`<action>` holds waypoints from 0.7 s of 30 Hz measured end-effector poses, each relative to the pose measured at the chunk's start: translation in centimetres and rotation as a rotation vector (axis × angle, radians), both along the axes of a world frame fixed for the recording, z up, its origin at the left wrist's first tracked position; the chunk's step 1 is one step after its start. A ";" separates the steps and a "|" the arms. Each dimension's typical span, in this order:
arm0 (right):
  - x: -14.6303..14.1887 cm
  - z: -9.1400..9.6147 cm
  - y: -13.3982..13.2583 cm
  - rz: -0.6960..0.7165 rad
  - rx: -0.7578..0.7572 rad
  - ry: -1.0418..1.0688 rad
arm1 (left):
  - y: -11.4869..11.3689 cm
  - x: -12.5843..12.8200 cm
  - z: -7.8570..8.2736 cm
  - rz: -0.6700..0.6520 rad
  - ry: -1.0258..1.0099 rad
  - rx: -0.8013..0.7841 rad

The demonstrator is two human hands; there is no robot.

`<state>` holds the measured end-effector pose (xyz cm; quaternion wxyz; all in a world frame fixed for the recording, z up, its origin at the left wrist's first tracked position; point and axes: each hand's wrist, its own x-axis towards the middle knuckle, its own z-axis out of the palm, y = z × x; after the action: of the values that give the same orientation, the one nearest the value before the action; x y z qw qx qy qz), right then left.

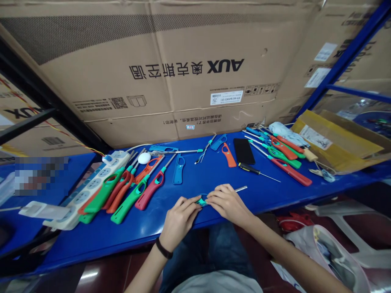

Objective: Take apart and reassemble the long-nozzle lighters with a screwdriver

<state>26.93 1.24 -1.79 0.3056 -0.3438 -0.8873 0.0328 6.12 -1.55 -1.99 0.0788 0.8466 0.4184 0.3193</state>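
Both my hands meet over a long-nosed lighter near the front edge of the blue table. My left hand, with a black wristband, is closed on its handle end. My right hand is closed over its teal middle part, and the metal nozzle sticks out to the right past my fingers. A pile of green, red and orange lighters lies to the left. More lighters lie at the back right.
A white power strip lies at the left. A black phone, a screwdriver, a blue lighter shell and an orange one lie mid-table. Large cardboard boxes stand behind. An open carton sits at right.
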 end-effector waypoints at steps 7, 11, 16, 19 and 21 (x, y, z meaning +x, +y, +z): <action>-0.1 -0.6 -0.5 -0.011 0.096 0.001 | 0.0 0.0 0.4 0.007 -0.016 0.009; -0.2 0.0 -0.3 -0.017 0.031 -0.029 | -0.1 0.1 0.5 0.017 -0.015 0.000; -0.2 0.7 -0.8 0.037 0.057 -0.202 | -0.3 0.1 0.0 0.028 0.041 -0.021; -0.4 0.6 -2.0 0.023 0.067 -0.253 | -0.4 0.0 -0.3 0.025 0.065 -0.016; -0.6 0.5 -2.7 0.012 0.024 -0.260 | -0.4 0.0 -0.5 0.025 0.059 -0.013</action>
<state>26.36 -1.49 -1.32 0.1921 -0.3362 -0.9218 -0.0210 6.08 -1.96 -2.44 0.0677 0.8500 0.4330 0.2923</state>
